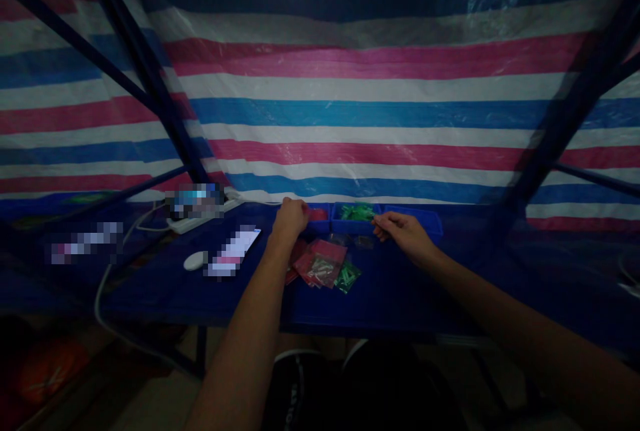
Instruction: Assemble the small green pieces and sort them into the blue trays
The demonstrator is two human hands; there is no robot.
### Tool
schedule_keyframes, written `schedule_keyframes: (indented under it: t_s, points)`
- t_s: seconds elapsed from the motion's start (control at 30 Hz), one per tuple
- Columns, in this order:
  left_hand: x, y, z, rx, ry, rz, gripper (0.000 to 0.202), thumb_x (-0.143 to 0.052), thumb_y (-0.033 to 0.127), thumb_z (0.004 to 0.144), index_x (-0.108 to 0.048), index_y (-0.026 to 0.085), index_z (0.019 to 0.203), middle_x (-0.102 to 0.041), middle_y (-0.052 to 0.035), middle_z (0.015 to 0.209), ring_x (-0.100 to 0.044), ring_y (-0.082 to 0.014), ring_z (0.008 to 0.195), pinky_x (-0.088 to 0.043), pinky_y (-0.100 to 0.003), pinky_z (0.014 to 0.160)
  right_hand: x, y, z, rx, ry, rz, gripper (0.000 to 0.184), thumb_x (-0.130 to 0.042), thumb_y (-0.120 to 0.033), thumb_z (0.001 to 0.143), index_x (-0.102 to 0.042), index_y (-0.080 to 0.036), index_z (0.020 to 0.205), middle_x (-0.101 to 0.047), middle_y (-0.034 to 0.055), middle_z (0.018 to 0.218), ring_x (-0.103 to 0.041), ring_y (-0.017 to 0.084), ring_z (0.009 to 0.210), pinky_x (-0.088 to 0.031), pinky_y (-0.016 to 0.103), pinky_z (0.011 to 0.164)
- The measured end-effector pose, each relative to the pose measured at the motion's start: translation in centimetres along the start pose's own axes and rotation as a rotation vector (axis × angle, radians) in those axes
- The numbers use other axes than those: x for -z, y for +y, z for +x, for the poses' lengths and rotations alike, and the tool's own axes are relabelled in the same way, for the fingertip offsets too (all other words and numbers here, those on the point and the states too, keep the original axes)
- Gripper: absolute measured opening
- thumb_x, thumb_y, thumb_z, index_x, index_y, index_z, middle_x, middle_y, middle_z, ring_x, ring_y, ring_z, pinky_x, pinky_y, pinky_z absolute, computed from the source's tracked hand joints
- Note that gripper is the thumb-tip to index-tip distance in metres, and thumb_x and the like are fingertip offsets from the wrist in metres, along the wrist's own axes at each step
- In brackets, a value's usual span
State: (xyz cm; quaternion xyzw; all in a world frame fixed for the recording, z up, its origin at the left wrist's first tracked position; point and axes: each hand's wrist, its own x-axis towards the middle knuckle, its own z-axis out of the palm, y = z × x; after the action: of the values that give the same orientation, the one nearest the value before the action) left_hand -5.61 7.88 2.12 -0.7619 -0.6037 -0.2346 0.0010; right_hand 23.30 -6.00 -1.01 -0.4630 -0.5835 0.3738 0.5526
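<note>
My left hand (290, 217) reaches forward over a blue bin (319, 214) that holds red pieces; its fingers are curled down into the bin and what they hold is hidden. My right hand (403, 231) is pinched at the front edge of the middle blue bin (356, 212), which holds green pieces; what sits between the fingertips is too small to name. Between my forearms lie small clear bags with red pieces (323, 264) and one with green pieces (347, 276) on the dark blue table (390, 297).
A third blue bin (425, 217) stands to the right. On the left of the table lie a lit phone (234, 252), a white oval object (195, 260) and a white power strip (200, 217) with a cable. A striped tarp (350, 84) and dark poles close off the back.
</note>
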Motion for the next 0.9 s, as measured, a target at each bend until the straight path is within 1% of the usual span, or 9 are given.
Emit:
schedule_keyframes:
  t_s: [0.1, 0.2, 0.27, 0.3, 0.43, 0.57, 0.63, 0.7, 0.9]
  points:
    - [0.5, 0.8, -1.2, 0.036, 0.064, 0.073, 0.028, -0.069, 0.033, 0.085, -0.076, 0.019, 0.108, -0.058, -0.0153, 0.132, -0.062, -0.0296, 0.116, -0.050, -0.039, 0.103, -0.6, -0.7, -1.1, 0.167, -0.165, -0.279, 0.037, -0.065, -0.058, 0.091, -0.076, -0.023, 0.100, -0.074, 0.0057, 0.089, -0.068, 0.021, 0.081, -0.054, 0.037, 0.078]
    - [0.6, 2.0, -2.3, 0.004, 0.070, 0.073, 0.027, -0.064, 0.038, 0.090, -0.077, 0.016, 0.100, -0.063, -0.0180, 0.115, -0.061, -0.0332, 0.112, -0.050, -0.044, 0.099, -1.7, -1.1, -2.1, 0.451, -0.411, -0.502, 0.056, -0.084, -0.055, 0.075, -0.073, -0.028, 0.123, -0.069, 0.0090, 0.127, -0.062, 0.029, 0.118, -0.047, 0.046, 0.105]
    - [0.4, 3.0, -2.9, -0.044, 0.121, 0.031, 0.028, -0.060, 0.037, 0.092, -0.077, 0.015, 0.097, -0.063, -0.0190, 0.109, -0.061, -0.0353, 0.109, -0.049, -0.048, 0.097, -2.5, -1.0, -2.3, 0.547, -0.520, -0.559, 0.065, -0.087, -0.052, 0.073, -0.069, -0.030, 0.131, -0.065, 0.0088, 0.137, -0.056, 0.031, 0.128, -0.042, 0.049, 0.111]
    - [0.3, 3.5, -3.3, -0.076, 0.152, 0.002, 0.028, -0.060, 0.037, 0.093, -0.076, 0.015, 0.097, -0.063, -0.0189, 0.108, -0.060, -0.0354, 0.107, -0.049, -0.049, 0.096, -2.8, -0.7, -2.3, 0.567, -0.545, -0.568, 0.059, -0.085, -0.050, 0.077, -0.069, -0.031, 0.130, -0.066, 0.0083, 0.135, -0.057, 0.030, 0.127, -0.043, 0.048, 0.111]
    - [0.1, 5.7, -5.0, -0.310, 0.294, -0.126, 0.023, -0.056, 0.031, 0.096, -0.073, 0.018, 0.103, -0.064, -0.0148, 0.110, -0.058, -0.0304, 0.108, -0.046, -0.046, 0.101, -3.2, 0.1, -1.7, 0.574, -0.548, -0.591, 0.023, -0.064, -0.033, 0.097, -0.075, -0.029, 0.117, -0.075, 0.0061, 0.112, -0.066, 0.025, 0.109, -0.048, 0.045, 0.103]
    - [0.1, 7.4, -6.4, -0.551, 0.256, -0.214, 0.020, -0.052, 0.023, 0.098, -0.069, 0.018, 0.107, -0.064, -0.0117, 0.111, -0.057, -0.0264, 0.111, -0.045, -0.043, 0.104, -3.2, 0.0, -2.0, 0.585, -0.461, -0.616, 0.031, -0.069, -0.038, 0.093, -0.072, -0.026, 0.122, -0.071, 0.0094, 0.122, -0.063, 0.026, 0.115, -0.047, 0.047, 0.106]
    - [0.0, 7.8, -6.8, -0.599, 0.241, -0.195, 0.020, -0.051, 0.021, 0.098, -0.068, 0.018, 0.109, -0.065, -0.0112, 0.112, -0.057, -0.0257, 0.110, -0.045, -0.043, 0.104, -3.6, -0.3, -2.3, 0.633, -0.460, -0.619, 0.051, -0.077, -0.046, 0.086, -0.067, -0.026, 0.132, -0.063, 0.0112, 0.136, -0.056, 0.029, 0.127, -0.043, 0.048, 0.112]
    - [-0.2, 7.8, -7.0, -0.621, 0.233, -0.166, 0.021, -0.051, 0.020, 0.098, -0.068, 0.017, 0.110, -0.065, -0.0108, 0.111, -0.057, -0.0252, 0.109, -0.045, -0.043, 0.104, -4.1, -0.4, -2.5, 0.677, -0.512, -0.637, 0.057, -0.078, -0.050, 0.084, -0.065, -0.028, 0.135, -0.062, 0.0097, 0.140, -0.051, 0.030, 0.133, -0.038, 0.050, 0.115]
    - [-0.7, 7.5, -7.4, -0.641, 0.201, -0.116, 0.020, -0.051, 0.021, 0.098, -0.068, 0.018, 0.107, -0.066, -0.0101, 0.107, -0.058, -0.0246, 0.102, -0.048, -0.042, 0.098, -4.9, 0.1, -2.1, 0.638, -0.537, -0.675, 0.028, -0.067, -0.030, 0.095, -0.072, -0.028, 0.123, -0.072, 0.0077, 0.120, -0.061, 0.026, 0.118, -0.046, 0.047, 0.107]
